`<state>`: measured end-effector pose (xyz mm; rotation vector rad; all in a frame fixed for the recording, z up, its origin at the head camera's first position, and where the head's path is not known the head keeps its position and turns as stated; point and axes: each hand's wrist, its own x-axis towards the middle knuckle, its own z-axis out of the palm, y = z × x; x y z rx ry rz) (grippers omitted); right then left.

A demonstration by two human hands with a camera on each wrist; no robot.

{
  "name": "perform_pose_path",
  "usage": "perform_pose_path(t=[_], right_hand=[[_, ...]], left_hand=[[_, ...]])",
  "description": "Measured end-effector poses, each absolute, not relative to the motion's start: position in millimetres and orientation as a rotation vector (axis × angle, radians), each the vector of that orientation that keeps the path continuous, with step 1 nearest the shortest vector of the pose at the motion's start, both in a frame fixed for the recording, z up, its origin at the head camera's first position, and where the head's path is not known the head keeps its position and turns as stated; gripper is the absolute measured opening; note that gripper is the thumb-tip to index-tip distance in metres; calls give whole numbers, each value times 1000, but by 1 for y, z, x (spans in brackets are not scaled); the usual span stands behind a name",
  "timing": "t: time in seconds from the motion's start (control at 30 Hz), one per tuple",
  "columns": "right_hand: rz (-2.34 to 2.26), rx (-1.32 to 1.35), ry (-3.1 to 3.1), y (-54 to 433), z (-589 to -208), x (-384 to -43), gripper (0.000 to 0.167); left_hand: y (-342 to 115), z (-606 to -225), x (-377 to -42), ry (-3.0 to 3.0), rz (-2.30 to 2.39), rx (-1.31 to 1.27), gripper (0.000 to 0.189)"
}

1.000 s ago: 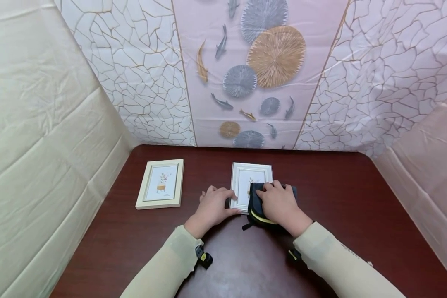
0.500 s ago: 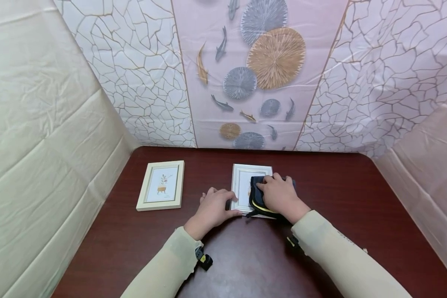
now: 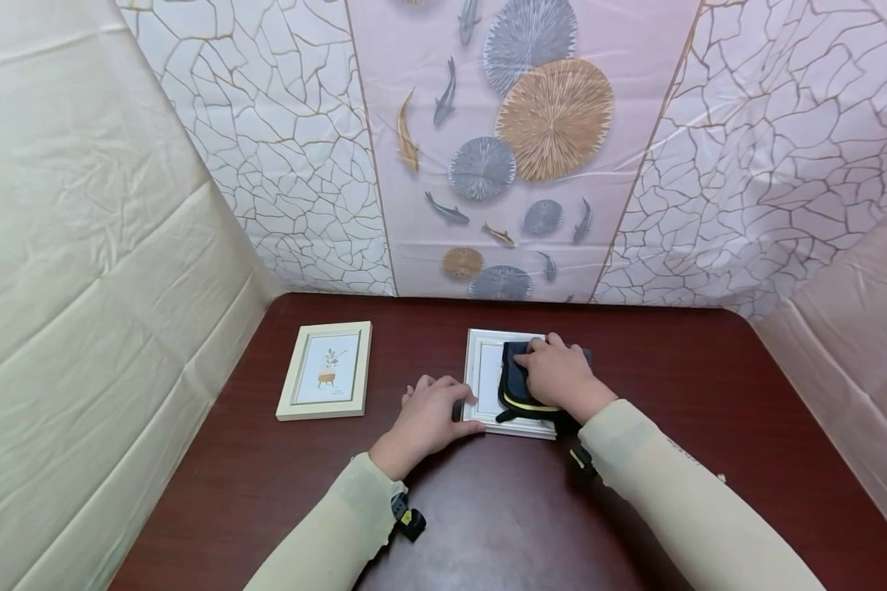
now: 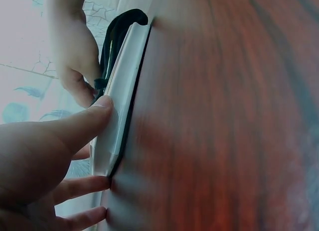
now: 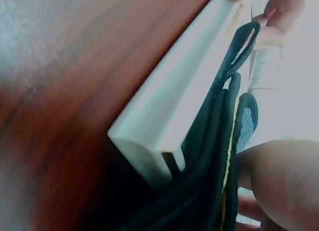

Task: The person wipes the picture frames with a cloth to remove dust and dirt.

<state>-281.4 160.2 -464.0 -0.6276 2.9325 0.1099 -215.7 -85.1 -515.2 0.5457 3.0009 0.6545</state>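
A white picture frame [image 3: 475, 353] lies face up on the table. My left hand [image 3: 428, 414] grips its near left corner, thumb on the front edge and fingers along the left side. On the frame's right part, my right hand [image 3: 564, 377] holds a folded dark cloth [image 3: 515, 382] with yellow edging and a black loop. The cloth and hand cover much of the picture. In the left wrist view, the left thumb presses the side of the white frame [image 4: 124, 86]. The dark cloth [image 5: 219, 141] hangs over the frame's edge in the right wrist view.
A cream picture frame [image 3: 362, 369] with a potted-plant print lies to the left on the dark red wooden table [image 3: 473, 509]. Patterned cloth [image 3: 487, 271] hangs behind the table, and pale cloth walls [image 3: 118, 287] stand at both sides.
My right hand has slid the cloth away from me over the frame, uncovering its near edge. The left hand keeps its place at the corner.
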Motion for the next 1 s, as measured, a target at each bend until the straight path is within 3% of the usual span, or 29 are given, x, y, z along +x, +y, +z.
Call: perform_pose_path(t=[1.0], right_hand=[[-57, -675, 2951, 151, -469, -284, 43]], left_hand=[[-94, -511, -216, 2913, 777, 623, 34]])
